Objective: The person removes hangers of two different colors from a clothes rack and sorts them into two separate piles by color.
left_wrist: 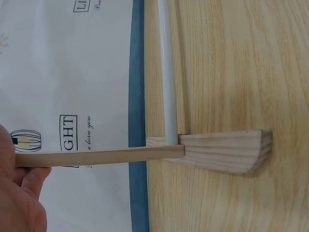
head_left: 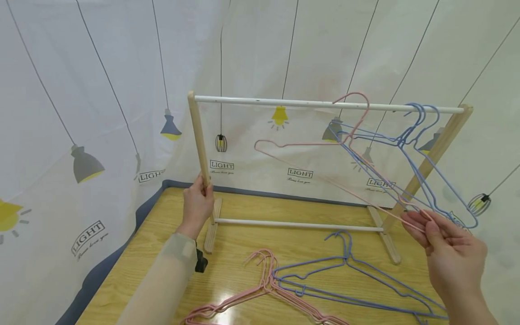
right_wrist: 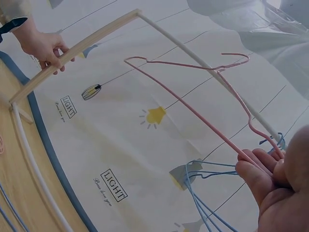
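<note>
The left hand (head_left: 197,203) grips the left wooden post (head_left: 199,140) of the rack. The right hand (head_left: 451,253) pinches the pink hanger (head_left: 308,144) at its lower corner, its hook over the rack's top rail (head_left: 284,102), beside two blue hangers (head_left: 422,149). More hangers (head_left: 308,280) lie on the desk (head_left: 162,253) before the rack.

Head view overlooks rack (head_left: 325,104); wrist views close, perhaps oblique.

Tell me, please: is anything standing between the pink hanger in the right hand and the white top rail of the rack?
Nothing visible does. The pink hanger, pinched by the right hand, already has its hook at the top rail, left of the blue hangers hanging there.
</note>
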`<action>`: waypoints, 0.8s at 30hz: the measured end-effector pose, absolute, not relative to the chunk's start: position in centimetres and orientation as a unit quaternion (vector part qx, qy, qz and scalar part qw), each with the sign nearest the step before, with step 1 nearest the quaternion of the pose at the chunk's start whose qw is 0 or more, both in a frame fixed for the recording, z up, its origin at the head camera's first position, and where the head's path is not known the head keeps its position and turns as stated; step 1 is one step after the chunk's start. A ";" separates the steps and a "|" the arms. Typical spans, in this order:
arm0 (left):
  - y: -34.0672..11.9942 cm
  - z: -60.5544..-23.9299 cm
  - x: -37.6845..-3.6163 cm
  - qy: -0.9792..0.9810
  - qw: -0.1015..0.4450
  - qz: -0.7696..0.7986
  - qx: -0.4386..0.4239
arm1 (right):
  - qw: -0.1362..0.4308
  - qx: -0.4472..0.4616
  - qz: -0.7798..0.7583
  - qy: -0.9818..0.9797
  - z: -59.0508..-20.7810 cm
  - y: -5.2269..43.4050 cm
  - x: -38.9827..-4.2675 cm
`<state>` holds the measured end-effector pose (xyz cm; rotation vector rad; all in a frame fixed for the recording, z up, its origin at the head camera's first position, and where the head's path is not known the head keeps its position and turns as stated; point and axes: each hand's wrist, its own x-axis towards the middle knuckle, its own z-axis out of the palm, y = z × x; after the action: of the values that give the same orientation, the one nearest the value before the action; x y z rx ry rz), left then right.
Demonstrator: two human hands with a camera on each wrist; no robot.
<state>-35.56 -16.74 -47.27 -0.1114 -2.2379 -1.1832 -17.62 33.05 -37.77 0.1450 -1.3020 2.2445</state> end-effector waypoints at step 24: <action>-16.8 -47.2 -35.5 -0.843 0.305 -0.441 -0.041 | 0.016 0.088 0.799 -0.595 -47.1 35.4 -13.4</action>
<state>-35.51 -16.78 -47.24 -0.1089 -2.2340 -1.1668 -13.38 35.42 -47.07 0.2743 -1.8489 2.4847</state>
